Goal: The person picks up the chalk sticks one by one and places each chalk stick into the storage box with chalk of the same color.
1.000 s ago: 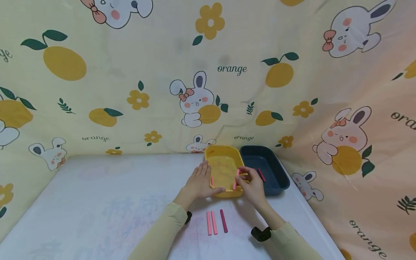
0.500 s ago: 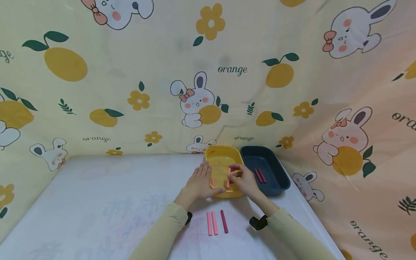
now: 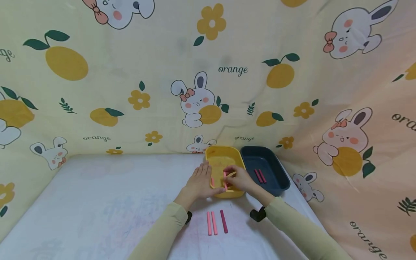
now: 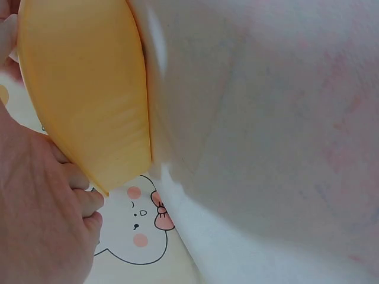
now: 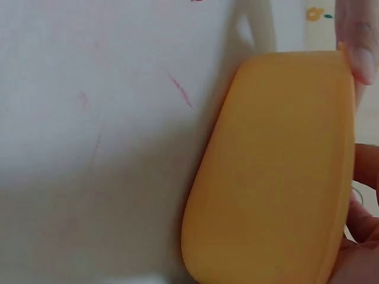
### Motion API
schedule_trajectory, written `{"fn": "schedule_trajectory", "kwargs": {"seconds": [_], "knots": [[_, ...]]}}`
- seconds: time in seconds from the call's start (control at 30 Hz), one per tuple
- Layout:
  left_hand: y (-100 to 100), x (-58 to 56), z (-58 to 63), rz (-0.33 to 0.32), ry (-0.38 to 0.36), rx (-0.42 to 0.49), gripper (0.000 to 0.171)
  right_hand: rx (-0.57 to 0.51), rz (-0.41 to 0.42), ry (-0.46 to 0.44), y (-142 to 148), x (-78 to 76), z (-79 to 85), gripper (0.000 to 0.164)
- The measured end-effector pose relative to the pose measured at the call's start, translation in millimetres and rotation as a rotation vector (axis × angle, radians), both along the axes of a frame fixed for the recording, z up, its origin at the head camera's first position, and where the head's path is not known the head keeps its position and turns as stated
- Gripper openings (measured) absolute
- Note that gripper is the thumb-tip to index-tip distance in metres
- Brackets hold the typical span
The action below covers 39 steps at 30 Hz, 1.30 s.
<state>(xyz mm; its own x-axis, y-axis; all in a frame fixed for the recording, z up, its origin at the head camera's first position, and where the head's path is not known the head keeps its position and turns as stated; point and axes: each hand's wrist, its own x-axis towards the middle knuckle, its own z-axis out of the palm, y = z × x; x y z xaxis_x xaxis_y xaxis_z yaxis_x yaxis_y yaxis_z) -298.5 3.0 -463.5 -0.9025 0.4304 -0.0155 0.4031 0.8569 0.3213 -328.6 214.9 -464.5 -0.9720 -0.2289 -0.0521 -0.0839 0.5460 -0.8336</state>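
My right hand (image 3: pixel 240 179) pinches a pink chalk stick (image 3: pixel 225 174) over the front part of a yellow plastic box (image 3: pixel 227 194). Along the left wall of that box lie the extended fingers of my left hand (image 3: pixel 199 183), its thumb across the front rim. Another pink chalk stick (image 3: pixel 212 182) shows inside, close to the left hand. The left wrist view has the box's outer wall (image 4: pixel 89 89) with fingers at its rim. In the right wrist view, the same box (image 5: pixel 278 165) hides part of the curled right fingers (image 5: pixel 364 228).
A dark blue box (image 3: pixel 282 182) stands right beside the yellow one, with two dark pink chalk sticks (image 3: pixel 260 176) in it. Two light pink sticks (image 3: pixel 212 223) and one dark pink stick (image 3: pixel 224 221) lie on the white table (image 3: pixel 107 206) between the forearms.
The right hand has moved left with its pink chalk stick, from the yellow box's right side toward the left thumb. Both sticks in the dark blue box now show. The left hand stays put.
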Motion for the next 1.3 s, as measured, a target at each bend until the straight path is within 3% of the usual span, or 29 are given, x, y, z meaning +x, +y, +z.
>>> {"fn": "schedule_trajectory", "kwargs": {"seconds": [0.23,0.77,1.3], "knots": [[-0.1,-2.3,-3.3,0.008,-0.003,-0.017,0.119,0.002,0.066,-0.050,-7.2,-8.5,-2.7,0.033],[-0.5,-2.6,-2.3,0.001,-0.004,-0.005,0.120,0.008,0.074,-0.170,-19.6,-24.2,-10.6,0.029],[-0.6,-1.8,-1.0,0.001,-0.013,0.000,0.118,0.048,0.067,-0.153,-24.6,-29.2,-15.4,0.025]]}}
